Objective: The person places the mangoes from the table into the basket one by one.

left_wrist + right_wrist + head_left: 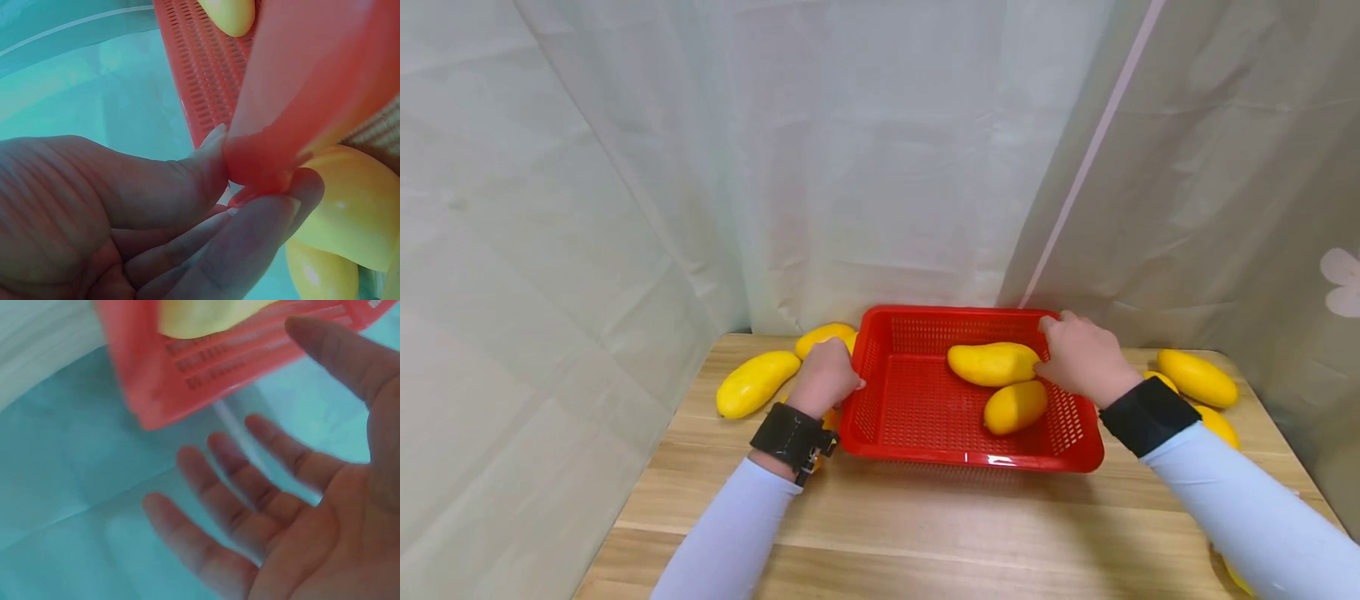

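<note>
Red basket (925,408) with two mangoes (992,363): left hand (826,377) pinches its rim, right hand (1084,358) spread open alongside. I'd grip both sides evenly, keep it level.

No readable text, label, brand or number on any surface in view.

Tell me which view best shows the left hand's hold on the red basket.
Left wrist view: the left hand pinches the red basket rim between thumb and fingers, close up. The head view shows only the hand's back at the basket's left edge. The right wrist view shows none of it.
</note>
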Demonstrator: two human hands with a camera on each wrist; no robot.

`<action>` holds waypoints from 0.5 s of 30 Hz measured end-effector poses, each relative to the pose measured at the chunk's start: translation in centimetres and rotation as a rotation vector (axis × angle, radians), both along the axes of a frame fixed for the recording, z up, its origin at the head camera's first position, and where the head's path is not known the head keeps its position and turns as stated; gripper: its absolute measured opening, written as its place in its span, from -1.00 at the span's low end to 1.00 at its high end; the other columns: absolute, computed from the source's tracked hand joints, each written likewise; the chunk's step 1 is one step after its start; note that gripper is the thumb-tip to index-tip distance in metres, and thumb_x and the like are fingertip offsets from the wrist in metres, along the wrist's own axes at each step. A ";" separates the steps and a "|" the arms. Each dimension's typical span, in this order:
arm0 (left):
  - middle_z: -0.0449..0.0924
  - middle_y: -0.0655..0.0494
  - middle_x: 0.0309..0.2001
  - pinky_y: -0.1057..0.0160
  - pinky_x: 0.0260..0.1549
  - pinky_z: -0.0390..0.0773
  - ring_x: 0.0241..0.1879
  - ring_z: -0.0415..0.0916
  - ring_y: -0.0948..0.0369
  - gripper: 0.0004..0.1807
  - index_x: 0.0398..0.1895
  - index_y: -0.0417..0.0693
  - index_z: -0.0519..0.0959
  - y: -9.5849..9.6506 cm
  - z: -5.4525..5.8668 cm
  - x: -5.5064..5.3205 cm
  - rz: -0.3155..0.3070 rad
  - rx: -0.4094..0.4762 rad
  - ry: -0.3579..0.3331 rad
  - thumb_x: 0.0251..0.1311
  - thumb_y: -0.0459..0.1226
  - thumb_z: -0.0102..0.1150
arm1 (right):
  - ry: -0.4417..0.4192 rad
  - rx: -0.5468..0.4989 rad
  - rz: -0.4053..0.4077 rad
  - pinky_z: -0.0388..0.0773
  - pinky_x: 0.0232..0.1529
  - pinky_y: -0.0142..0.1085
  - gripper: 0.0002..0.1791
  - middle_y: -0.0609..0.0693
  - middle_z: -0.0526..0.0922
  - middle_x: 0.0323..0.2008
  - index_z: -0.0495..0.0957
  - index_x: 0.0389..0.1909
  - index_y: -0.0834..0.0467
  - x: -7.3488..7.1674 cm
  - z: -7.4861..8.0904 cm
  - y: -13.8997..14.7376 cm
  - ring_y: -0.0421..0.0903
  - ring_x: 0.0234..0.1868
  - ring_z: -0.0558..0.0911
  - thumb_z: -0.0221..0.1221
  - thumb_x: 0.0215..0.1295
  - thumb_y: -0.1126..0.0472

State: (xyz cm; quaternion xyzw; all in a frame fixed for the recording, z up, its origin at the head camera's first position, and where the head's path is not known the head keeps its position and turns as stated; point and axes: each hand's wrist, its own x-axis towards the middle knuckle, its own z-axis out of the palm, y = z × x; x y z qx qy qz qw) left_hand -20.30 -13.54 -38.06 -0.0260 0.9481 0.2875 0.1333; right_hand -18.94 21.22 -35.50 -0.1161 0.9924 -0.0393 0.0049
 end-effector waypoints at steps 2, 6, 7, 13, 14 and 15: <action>0.50 -0.03 -0.57 0.28 -0.68 0.48 -0.57 0.53 0.03 -0.80 -0.40 -0.19 0.48 -0.1 -0.1 0.0 -0.004 -0.007 0.005 -0.02 -0.34 0.31 | 0.019 -0.018 -0.045 0.53 -0.43 0.01 -0.31 0.21 0.47 -0.25 0.40 -0.02 0.30 0.1 0.0 0.7 0.09 -0.34 0.44 0.37 -0.10 -0.05; 0.50 -0.03 -0.57 0.28 -0.69 0.48 -0.57 0.53 0.03 -0.81 -0.41 -0.20 0.48 -0.2 -0.3 0.0 -0.011 -0.011 0.009 -0.03 -0.34 0.32 | 0.032 -0.062 -0.150 0.50 -0.49 0.06 -0.33 0.29 0.42 -0.27 0.37 -0.08 0.34 0.3 -0.2 2.1 0.17 -0.35 0.42 0.34 -0.06 -0.06; 0.50 -0.02 -0.57 0.28 -0.69 0.48 -0.57 0.53 0.03 -0.81 -0.41 -0.20 0.48 -0.3 -0.3 0.1 -0.011 -0.011 0.010 -0.03 -0.34 0.32 | 0.034 -0.072 -0.176 0.50 -0.49 0.07 -0.32 0.30 0.41 -0.27 0.36 -0.08 0.35 0.4 -0.3 2.4 0.18 -0.35 0.41 0.33 -0.05 -0.07; 0.50 -0.02 -0.56 0.29 -0.68 0.48 -0.58 0.53 0.05 -0.80 -0.39 -0.20 0.48 -0.4 -0.2 0.1 -0.003 0.000 0.007 -0.03 -0.35 0.31 | 0.000 -0.077 -0.323 0.44 -0.46 0.12 -0.25 0.39 0.31 -0.30 0.26 -0.13 0.44 0.1 -1.1 4.8 0.29 -0.33 0.36 0.27 -0.02 -0.12; 0.50 -0.02 -0.56 0.29 -0.68 0.48 -0.58 0.52 0.05 -0.81 -0.39 -0.19 0.48 -0.4 -0.2 0.1 -0.005 -0.001 0.010 -0.02 -0.35 0.31 | -0.021 -0.073 -0.344 0.43 -0.48 0.10 -0.26 0.40 0.30 -0.31 0.25 -0.16 0.45 0.1 -1.3 5.2 0.30 -0.34 0.36 0.27 -0.01 -0.13; 0.50 -0.02 -0.56 0.29 -0.68 0.48 -0.59 0.51 0.06 -0.81 -0.40 -0.19 0.48 -0.3 -0.3 0.0 -0.007 -0.003 0.012 -0.02 -0.35 0.31 | -0.039 -0.070 -0.365 0.43 -0.51 0.07 -0.26 0.40 0.29 -0.33 0.24 -0.19 0.45 0.2 -1.6 5.7 0.29 -0.35 0.36 0.26 -0.01 -0.13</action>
